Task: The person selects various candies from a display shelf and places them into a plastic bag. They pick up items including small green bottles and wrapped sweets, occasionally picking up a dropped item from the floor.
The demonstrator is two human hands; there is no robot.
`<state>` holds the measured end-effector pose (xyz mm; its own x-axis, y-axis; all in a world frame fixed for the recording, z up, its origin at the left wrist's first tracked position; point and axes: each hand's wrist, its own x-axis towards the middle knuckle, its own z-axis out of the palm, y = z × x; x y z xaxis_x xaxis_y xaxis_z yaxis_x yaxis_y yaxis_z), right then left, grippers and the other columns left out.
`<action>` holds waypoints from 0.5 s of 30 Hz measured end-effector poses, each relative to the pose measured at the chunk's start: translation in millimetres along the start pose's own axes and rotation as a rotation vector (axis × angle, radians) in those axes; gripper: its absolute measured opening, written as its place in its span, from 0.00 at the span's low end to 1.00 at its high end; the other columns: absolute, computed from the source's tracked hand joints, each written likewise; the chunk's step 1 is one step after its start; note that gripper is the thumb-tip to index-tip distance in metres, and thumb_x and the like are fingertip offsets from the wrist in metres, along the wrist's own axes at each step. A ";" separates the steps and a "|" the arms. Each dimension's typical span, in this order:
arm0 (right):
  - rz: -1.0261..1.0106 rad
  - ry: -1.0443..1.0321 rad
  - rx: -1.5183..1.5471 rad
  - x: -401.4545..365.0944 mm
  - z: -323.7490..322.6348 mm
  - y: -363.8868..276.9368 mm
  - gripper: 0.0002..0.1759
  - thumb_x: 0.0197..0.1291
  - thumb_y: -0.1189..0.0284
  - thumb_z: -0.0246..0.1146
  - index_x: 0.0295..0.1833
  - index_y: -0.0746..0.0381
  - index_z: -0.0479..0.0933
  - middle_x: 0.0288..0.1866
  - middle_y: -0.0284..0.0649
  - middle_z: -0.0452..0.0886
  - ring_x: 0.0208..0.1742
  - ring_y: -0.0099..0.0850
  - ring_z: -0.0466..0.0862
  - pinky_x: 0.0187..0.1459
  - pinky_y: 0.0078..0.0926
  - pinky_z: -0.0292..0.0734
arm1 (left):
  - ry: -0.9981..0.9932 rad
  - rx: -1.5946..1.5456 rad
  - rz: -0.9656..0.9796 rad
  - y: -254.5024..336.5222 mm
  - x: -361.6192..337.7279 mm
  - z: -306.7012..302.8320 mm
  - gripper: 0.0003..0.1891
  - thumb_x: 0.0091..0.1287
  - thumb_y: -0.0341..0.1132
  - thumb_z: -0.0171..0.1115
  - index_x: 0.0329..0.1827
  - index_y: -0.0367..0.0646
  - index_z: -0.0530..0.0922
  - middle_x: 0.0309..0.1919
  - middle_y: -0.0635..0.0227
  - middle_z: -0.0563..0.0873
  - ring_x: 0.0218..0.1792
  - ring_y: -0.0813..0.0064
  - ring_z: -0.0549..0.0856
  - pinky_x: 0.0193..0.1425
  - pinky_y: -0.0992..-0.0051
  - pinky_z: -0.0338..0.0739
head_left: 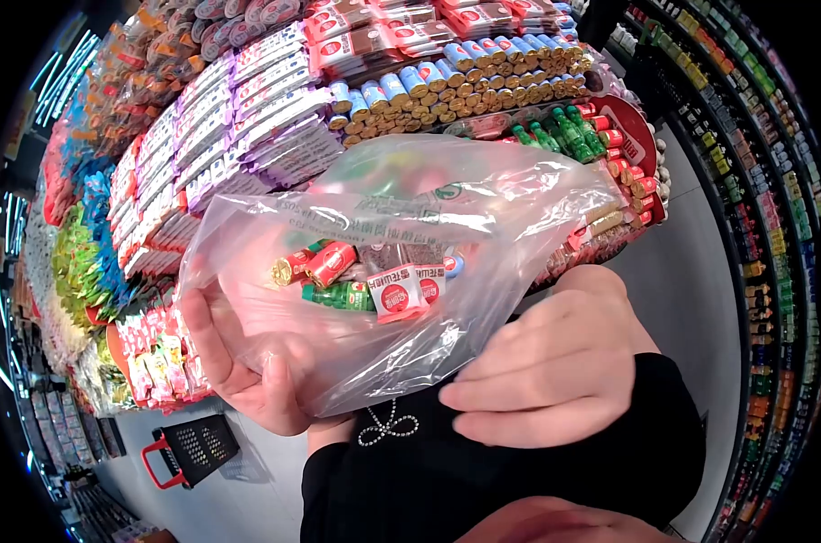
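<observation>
Between our two hands, chest-high and right in front of the sweets display [275, 100], we hold a clear plastic bag [483, 208]. Our left hand [238, 362] is under its lower-left corner, palm up, fingers curled & closed on the film, so the bag's weight seems to sit there. Our right hand [546, 362] is at the lower-right edge, fingers bent and together against the plastic. It touches for sure, but we can't tell whether it actually pinches any film. From the left grip the bag runs up & to the right, long axis approx. side-to-side w/ a slight rise toward the display; where its mouth is we can't make out. The load lies low & left of centre, so nearer the left hand: a red wrapped sweet [331, 262], a green one [338, 295] just below it, and a red-and-white packet [397, 291] touching the green one, plus a few others too blurred to name. No table under the bag; it hangs free above our dark sleeve [664, 425]. Room: shop aisle w/ pale floor [691, 271], stocked shelves [763, 181] curving off on the right, well apart, and a black basket w/ red handles [193, 448] on the floor down left, near the display's foot.
</observation>
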<state>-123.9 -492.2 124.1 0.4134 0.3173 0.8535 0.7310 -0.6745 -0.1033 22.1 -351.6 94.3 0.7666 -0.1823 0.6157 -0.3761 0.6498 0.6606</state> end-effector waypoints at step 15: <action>1.022 0.216 -0.718 -116.7 -62.5 58.9 0.12 0.47 0.74 0.62 0.40 0.63 0.75 0.39 0.39 0.77 0.36 0.30 0.78 0.37 0.23 0.72 | 0.025 0.464 0.353 -9.5 3.9 -16.5 0.36 0.44 0.39 0.45 0.62 0.34 0.58 0.58 0.45 0.62 0.61 0.51 0.60 0.66 0.53 0.45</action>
<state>-163.0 -610.6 50.3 0.4675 -0.6291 0.6210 -0.3543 -0.7770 -0.5203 37.2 -346.3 83.3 0.5637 0.0076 0.8260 -0.7953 0.2752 0.5402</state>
